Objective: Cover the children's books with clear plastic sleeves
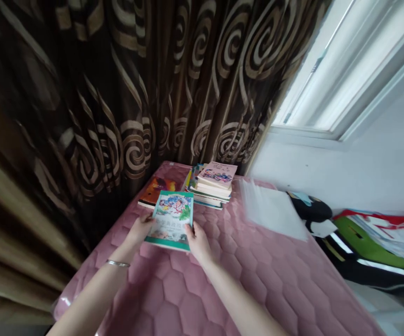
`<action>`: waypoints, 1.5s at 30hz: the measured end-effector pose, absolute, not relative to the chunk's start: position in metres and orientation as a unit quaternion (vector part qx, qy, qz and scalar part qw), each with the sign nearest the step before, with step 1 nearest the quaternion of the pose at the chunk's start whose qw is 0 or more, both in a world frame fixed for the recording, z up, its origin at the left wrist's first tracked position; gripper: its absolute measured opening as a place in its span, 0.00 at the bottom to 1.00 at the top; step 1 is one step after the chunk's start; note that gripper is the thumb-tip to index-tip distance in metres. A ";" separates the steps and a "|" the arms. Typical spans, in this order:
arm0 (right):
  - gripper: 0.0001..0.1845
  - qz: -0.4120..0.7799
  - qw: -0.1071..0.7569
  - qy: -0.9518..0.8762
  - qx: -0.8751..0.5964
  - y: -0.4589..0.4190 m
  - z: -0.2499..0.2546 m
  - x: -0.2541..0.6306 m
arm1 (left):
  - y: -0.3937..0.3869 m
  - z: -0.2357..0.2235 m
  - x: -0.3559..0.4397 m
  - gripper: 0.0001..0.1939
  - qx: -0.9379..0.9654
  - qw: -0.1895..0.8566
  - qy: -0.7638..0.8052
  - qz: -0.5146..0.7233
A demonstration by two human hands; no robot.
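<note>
A green-bordered book (172,219) with a colourful illustrated cover is between my two hands, cover facing up. My left hand (141,228) grips its left edge, and a silver bangle circles that wrist. On the opposite side, my right hand (198,240) closes on the lower right edge, thumb on the cover. Just behind it lies an orange and dark book (156,187), partly covered by the green one. To the right of that rises a stack of books (210,190), topped by a pink-covered book (218,172).
Everything rests on a pink quilted mattress (187,294). Clear plastic sleeves (272,207) lie right of the stack. Along the right side are a black and green bag (366,242) and a dark rounded item (308,207). A patterned brown curtain (173,84) hangs behind, beside a window (321,79).
</note>
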State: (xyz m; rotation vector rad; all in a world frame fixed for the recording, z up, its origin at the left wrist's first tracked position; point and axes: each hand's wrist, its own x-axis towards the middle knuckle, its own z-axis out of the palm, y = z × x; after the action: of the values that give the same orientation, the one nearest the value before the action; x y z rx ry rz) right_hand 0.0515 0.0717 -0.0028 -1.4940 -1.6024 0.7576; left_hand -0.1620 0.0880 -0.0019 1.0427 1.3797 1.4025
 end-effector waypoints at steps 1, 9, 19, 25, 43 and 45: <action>0.16 0.308 0.397 -0.629 -0.593 0.084 0.000 0.041 | 0.095 -0.001 -0.173 0.14 0.402 0.431 0.568 0.574; 0.20 0.340 0.370 -0.603 -0.619 0.190 0.008 -0.016 | 0.136 -0.022 -0.212 0.19 0.461 0.241 0.642 0.563; 0.23 0.317 0.289 -0.606 -0.670 0.232 -0.011 -0.043 | 0.174 -0.037 -0.226 0.25 0.559 0.126 0.673 0.468; 0.23 0.259 0.249 -0.619 -0.698 0.230 -0.003 -0.047 | 0.171 -0.042 -0.224 0.25 0.567 0.099 0.686 0.446; 0.25 0.241 0.189 -0.667 -0.679 0.236 -0.012 -0.037 | 0.169 -0.042 -0.219 0.22 0.573 0.061 0.702 0.417; 0.25 0.242 0.188 -0.667 -0.680 0.237 -0.013 -0.039 | 0.169 -0.043 -0.219 0.22 0.574 0.058 0.704 0.414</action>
State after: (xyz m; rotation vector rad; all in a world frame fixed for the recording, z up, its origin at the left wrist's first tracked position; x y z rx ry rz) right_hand -0.0392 0.2369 -0.0130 -1.9127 -1.8758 0.6796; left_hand -0.2195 0.1690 -0.0428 1.7408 2.1331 1.2555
